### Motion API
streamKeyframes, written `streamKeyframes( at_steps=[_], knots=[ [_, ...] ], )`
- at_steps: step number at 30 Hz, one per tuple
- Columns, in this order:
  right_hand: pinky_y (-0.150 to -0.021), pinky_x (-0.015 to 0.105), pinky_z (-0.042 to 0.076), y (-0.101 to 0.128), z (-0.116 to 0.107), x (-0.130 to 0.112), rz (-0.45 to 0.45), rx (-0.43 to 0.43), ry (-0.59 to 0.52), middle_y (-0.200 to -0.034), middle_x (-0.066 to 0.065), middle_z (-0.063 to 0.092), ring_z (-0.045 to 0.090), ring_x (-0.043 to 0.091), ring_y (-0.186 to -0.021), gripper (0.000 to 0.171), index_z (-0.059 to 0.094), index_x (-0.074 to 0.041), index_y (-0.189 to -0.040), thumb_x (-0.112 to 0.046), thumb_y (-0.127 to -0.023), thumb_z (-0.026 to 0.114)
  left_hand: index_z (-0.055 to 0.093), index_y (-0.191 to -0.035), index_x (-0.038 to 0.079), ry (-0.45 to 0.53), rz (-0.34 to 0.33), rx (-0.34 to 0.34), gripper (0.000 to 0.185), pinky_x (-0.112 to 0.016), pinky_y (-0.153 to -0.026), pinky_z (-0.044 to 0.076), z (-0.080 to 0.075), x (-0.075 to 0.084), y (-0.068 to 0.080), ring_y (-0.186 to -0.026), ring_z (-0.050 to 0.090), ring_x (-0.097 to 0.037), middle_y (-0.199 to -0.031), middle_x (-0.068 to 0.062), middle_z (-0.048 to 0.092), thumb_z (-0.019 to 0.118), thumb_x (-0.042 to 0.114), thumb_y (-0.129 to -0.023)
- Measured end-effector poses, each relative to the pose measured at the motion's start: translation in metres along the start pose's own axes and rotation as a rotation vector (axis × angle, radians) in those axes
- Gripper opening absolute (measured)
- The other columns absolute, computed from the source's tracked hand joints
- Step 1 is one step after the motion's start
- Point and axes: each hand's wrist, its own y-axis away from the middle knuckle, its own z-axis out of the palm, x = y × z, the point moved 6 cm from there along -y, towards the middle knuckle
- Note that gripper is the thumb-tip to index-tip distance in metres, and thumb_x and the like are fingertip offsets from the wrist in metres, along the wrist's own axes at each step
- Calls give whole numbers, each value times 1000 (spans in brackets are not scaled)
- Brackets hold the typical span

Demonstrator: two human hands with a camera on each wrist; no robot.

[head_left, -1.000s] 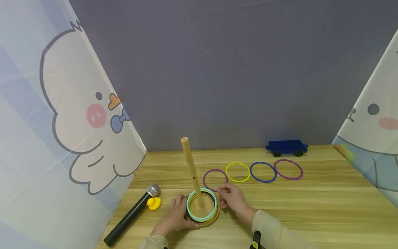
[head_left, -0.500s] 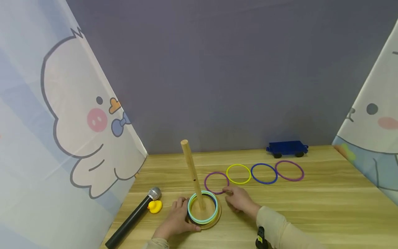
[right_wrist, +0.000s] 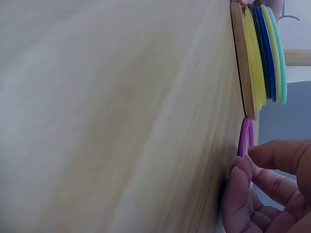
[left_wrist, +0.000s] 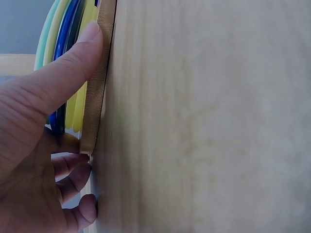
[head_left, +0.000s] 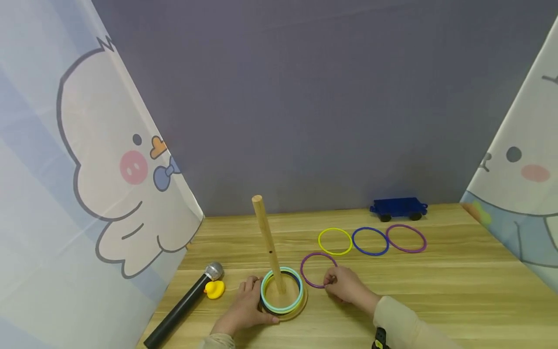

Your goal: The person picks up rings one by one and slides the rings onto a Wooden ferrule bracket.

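Note:
A wooden ring-toss stand has a tall post (head_left: 268, 232) and a round base (head_left: 304, 304). Several rings are stacked round the post, a turquoise ring (head_left: 281, 310) on top, with yellow and blue ones below in the right wrist view. My left hand (head_left: 248, 306) grips the base at its left side, thumb in front and fingers round the edge. Right of the stand lies a purple ring (head_left: 302, 272), low over the tabletop. My right hand (head_left: 346, 286) pinches its near right edge between thumb and fingertips.
Behind my right hand lie a yellow ring (head_left: 319, 241), a blue ring (head_left: 370, 254) and another purple ring (head_left: 407, 250). A blue toy wagon (head_left: 398, 207) stands at the back. To the left are a microphone (head_left: 180, 308) and a rubber duck (head_left: 215, 290).
My right hand moved from beside the base to the near purple ring and took hold of it. That ring has shifted toward me and right. My left hand stays on the base.

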Motion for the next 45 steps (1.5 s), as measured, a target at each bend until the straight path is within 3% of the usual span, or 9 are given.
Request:
streamKeyframes(
  at_steps=[5,12,18,22,26,29,36,43,45],
  knots=[
    [-40,24,43,15,-9,2,-68,5,86,-72,-4,54,48,9,-43,15,61,-11,-76,-2,-82,71,41,-139,-8,12,4,-1,113,-55,-97,41,0,0,3,-111,40,-33,-126,-16,42,86,59,-59],
    [-39,25,44,32,-21,10,-26,-49,100,-62,-2,53,49,11,-44,23,58,-11,-66,2,-81,70,40,-140,-6,15,-10,-23,113,-55,-97,41,0,-2,4,-112,40,-33,-128,-16,41,84,61,-61],
    [-42,24,44,38,-31,16,12,4,138,-66,0,52,51,14,-49,26,54,-9,-68,12,-69,69,40,-140,-6,10,-2,-16,113,-55,-98,40,-1,-4,3,-114,39,-34,-129,-17,41,84,61,-61],
    [-51,26,44,39,-36,18,48,63,218,-70,1,51,50,17,-58,32,52,-9,-71,13,-57,70,40,-140,-6,10,2,-13,113,-55,-97,40,-1,-3,3,-114,39,-34,-128,-17,41,84,62,-60],
    [-59,31,43,40,-39,17,47,96,304,-69,-1,51,47,18,-65,34,52,-11,-70,10,-52,72,40,-140,-6,15,1,-16,114,-55,-97,40,0,-3,3,-114,39,-34,-129,-17,41,84,62,-60],
    [-58,31,43,42,-41,17,34,99,318,-67,-2,51,47,17,-63,32,53,-12,-67,9,-52,72,40,-140,-6,13,-1,-17,114,-55,-98,40,1,-4,2,-115,39,-34,-129,-17,41,84,62,-60],
    [-49,26,43,46,-44,21,24,55,220,-67,-1,52,49,16,-57,28,55,-9,-69,11,-56,68,41,-139,-7,5,0,-3,114,-54,-97,41,1,-2,1,-114,39,-34,-128,-17,42,84,62,-59],
    [-45,35,53,50,-43,30,78,-56,-83,-66,6,54,56,19,-48,18,58,-2,-82,12,-72,64,40,-140,-7,29,-16,-21,113,-52,-94,42,2,-2,1,-111,39,-31,-127,-14,41,85,59,-60],
    [-46,35,53,50,-45,31,74,-62,-121,-67,6,55,56,19,-50,16,58,-2,-83,10,-75,65,40,-140,-7,29,-16,-21,113,-52,-94,42,1,-2,0,-111,39,-31,-127,-14,41,85,59,-61]
  ],
)
